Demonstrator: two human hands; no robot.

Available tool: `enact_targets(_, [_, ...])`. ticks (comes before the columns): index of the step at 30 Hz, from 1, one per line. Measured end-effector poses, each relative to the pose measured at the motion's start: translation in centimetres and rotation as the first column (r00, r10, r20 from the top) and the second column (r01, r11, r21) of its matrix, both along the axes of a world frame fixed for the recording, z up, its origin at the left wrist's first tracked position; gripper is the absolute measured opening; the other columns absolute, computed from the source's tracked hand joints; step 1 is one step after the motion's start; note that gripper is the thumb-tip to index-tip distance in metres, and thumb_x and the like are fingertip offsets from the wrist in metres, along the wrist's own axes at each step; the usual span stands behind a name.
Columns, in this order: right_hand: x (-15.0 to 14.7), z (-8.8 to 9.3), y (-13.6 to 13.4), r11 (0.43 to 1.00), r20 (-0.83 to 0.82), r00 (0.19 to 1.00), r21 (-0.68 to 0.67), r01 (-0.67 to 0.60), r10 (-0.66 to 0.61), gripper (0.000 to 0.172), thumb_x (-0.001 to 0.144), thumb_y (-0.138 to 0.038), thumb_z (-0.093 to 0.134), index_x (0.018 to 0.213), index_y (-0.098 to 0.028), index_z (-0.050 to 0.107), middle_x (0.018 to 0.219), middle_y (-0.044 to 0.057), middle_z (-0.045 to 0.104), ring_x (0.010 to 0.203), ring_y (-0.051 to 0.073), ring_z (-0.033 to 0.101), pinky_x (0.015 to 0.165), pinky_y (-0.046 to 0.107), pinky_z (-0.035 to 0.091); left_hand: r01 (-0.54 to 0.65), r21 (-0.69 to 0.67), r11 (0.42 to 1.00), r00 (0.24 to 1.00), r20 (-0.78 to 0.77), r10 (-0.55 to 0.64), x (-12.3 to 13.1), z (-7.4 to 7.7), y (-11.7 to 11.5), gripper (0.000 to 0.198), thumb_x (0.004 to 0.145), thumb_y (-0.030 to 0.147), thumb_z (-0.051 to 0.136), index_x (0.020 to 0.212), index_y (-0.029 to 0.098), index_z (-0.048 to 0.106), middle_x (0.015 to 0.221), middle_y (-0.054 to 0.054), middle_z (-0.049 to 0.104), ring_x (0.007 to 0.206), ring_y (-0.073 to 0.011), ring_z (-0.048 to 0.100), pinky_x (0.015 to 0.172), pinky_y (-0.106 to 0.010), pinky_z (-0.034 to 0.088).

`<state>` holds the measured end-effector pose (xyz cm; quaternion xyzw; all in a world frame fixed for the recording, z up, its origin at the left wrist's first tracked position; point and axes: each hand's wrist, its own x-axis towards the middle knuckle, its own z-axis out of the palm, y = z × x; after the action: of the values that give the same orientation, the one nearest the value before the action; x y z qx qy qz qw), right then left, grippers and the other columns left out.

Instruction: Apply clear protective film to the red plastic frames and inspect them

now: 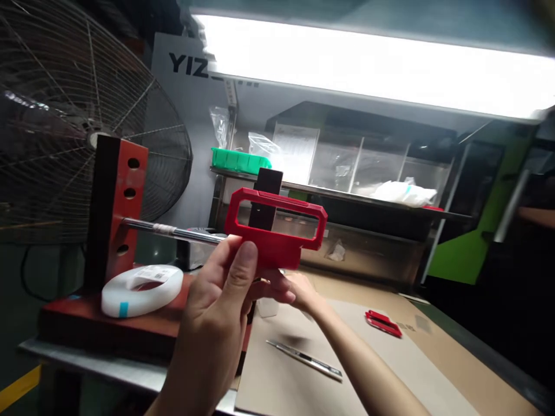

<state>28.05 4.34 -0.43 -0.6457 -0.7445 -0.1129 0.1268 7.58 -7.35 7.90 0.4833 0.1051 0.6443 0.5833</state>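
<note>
My left hand (225, 300) is raised in the middle of the view, pinching a red plastic frame-like part (277, 251) between thumb and fingers. The part has a long rectangular opening across its upper half and a solid lower section. Behind and below it is my right hand (299, 289); its fingers are mostly hidden by the left hand and the red part, so what they touch does not show. A small whitish piece (267, 307) shows just below the hands. A slim utility knife (306, 359) lies on the cardboard beneath my right forearm.
A second red part (384, 323) lies on the cardboard sheet (416, 370) at right. At left, a red-and-black stand (130, 208) carries a metal rod (173, 231), with a translucent white roll (143, 292) on its base. A shelf behind holds a green tray (238, 160); a large fan (87, 138) stands left.
</note>
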Motion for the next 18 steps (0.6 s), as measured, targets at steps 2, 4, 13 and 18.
enact_targets(2, [0.5,0.3,-0.1,0.996,-0.053,0.999,0.092,0.001,0.004,0.017,0.08,-0.022,0.055,0.093,-0.014,0.063,0.084,0.004,0.062,0.071,0.013,0.054,0.061,0.023,0.039,0.052,0.043,0.998,0.998,0.034,-0.054,0.8,1.4,0.3,0.036,0.073,0.041,0.072,0.091,0.016,0.053,0.075,0.0,0.066,0.058,-0.0099,0.063,0.056,-0.016,0.053])
enact_targets(4, [1.5,1.2,-0.4,0.976,-0.109,0.994,0.215,0.017,0.007,0.013,0.076,-0.016,0.055,0.086,-0.014,0.063,0.077,0.003,0.061,0.065,0.012,0.053,0.059,0.022,0.038,0.077,0.11,0.991,0.995,0.057,-0.083,1.6,2.8,0.6,0.036,0.073,0.041,0.072,0.092,0.015,0.054,0.076,-0.001,0.067,0.059,-0.0112,0.064,0.056,-0.017,0.054])
enact_targets(13, [3.8,11.7,-12.4,0.419,-0.088,0.97,0.908,-0.016,0.227,0.027,0.089,-0.019,0.047,0.111,-0.014,0.062,0.089,0.006,0.061,0.07,0.01,0.054,0.066,0.022,0.044,0.029,0.407,0.913,0.998,0.04,-0.05,3.9,6.7,-0.4,0.022,0.088,0.036,0.053,0.093,0.015,0.057,0.076,-0.003,0.063,0.066,-0.0127,0.062,0.059,-0.022,0.054])
enact_targets(18, [2.0,15.3,-19.3,0.085,0.194,0.979,0.976,-0.199,0.067,0.057,0.081,0.0,0.053,0.132,-0.025,0.05,0.081,-0.001,0.06,0.058,0.005,0.048,0.053,0.018,0.041,0.04,0.47,0.882,0.997,0.041,-0.067,5.5,7.6,-1.4,0.022,0.09,0.036,0.053,0.092,0.015,0.057,0.08,-0.003,0.062,0.067,-0.0121,0.061,0.06,-0.022,0.054])
